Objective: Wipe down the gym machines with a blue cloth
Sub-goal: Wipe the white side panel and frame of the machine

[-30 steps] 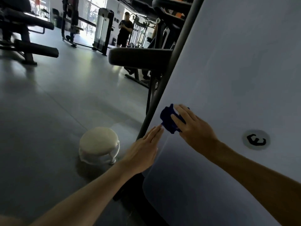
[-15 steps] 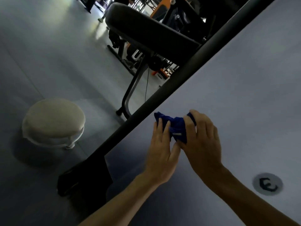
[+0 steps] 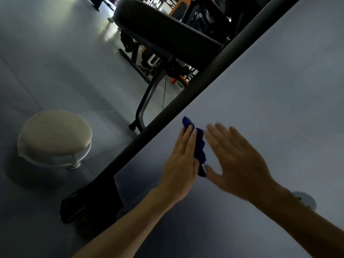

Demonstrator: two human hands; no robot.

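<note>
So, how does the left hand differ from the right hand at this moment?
The left hand lies on the blue cloth, its straight fingers pressing it to the pale panel; the right hand touches no cloth. The left hand's fingers lie close together, while the right hand's are spread. The left hand looks sharp; the right hand is blurred. Both are bare, shown from the back, over the same panel.

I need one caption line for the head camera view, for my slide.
Left hand presses a blue cloth against the pale machine panel; the open right hand hovers beside it.
</note>
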